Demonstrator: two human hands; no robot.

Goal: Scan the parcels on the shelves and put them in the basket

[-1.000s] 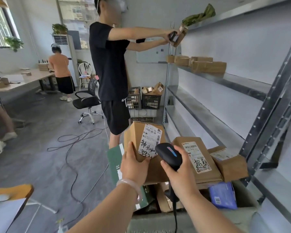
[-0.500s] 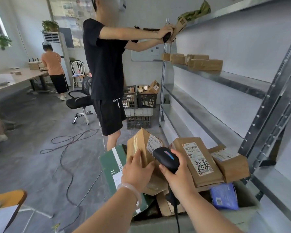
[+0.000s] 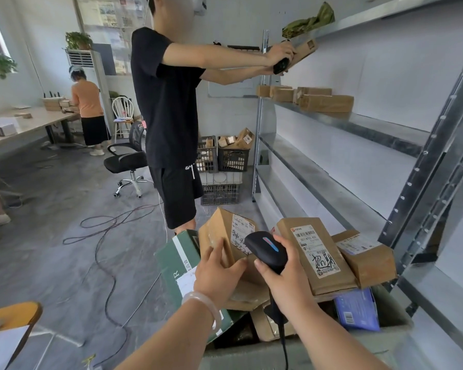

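Parcel [image 3: 221, 231] of brown cardboard, tilted on end above the basket [image 3: 251, 352], grasped by the left hand [image 3: 217, 273]. Right hand [image 3: 285, 280], just beside it, clenches a scanner [image 3: 265, 248]; the label seemingly faces rightward toward the scanner.

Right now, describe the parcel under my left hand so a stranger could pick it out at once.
Look at the grey basket at the bottom, heaped with parcels. At the heap's left, between a green carton and the black scanner, the left hand grips a brown box. Unlike the flatter parcels to its right, it is tipped up on edge.
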